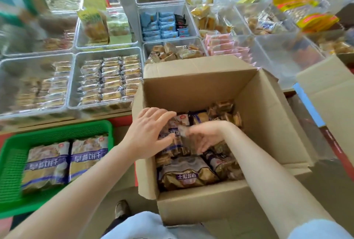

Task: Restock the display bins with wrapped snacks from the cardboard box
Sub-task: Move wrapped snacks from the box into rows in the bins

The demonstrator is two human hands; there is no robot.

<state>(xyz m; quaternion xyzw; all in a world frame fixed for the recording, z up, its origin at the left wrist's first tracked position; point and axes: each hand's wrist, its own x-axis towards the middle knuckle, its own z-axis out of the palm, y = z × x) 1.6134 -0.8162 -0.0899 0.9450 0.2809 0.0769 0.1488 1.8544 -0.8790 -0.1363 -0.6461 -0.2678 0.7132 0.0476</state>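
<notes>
At the far left, a green basket [57, 133] sat low in front of the worktop [63, 119], holding two large wrapped packs [65, 164] side by side, their blue-banded labels facing up. Above it, on the worktop, clear display bins [71, 85] stood in rows; the nearest two held small wrapped cakes [111, 79] stacked in neat columns, though the leftmost bin was blurred. Farther back, one bin held blue-wrapped snacks [161, 26], and another just behind the box held brown-wrapped pieces [172, 53].

The left hand [149, 133] reached over the left wall of the open cardboard box [191, 89], fingers spread and gently curved, resting on a wrapped snack pack [177, 123] inside; whether it actually gripped the pack could not be told. Just right of it, the right hand [203, 137] was down in the box, fingers curled around a small brown-wrapped snack [188, 139], though motion blur softened the detail. Below both hands lay more packs, including a large one [186, 173] against the near wall.

To the right, pink-wrapped snacks [226, 47] filled a bin beyond the box's far corner, and a second cardboard box [329, 85] stood at the right edge.
</notes>
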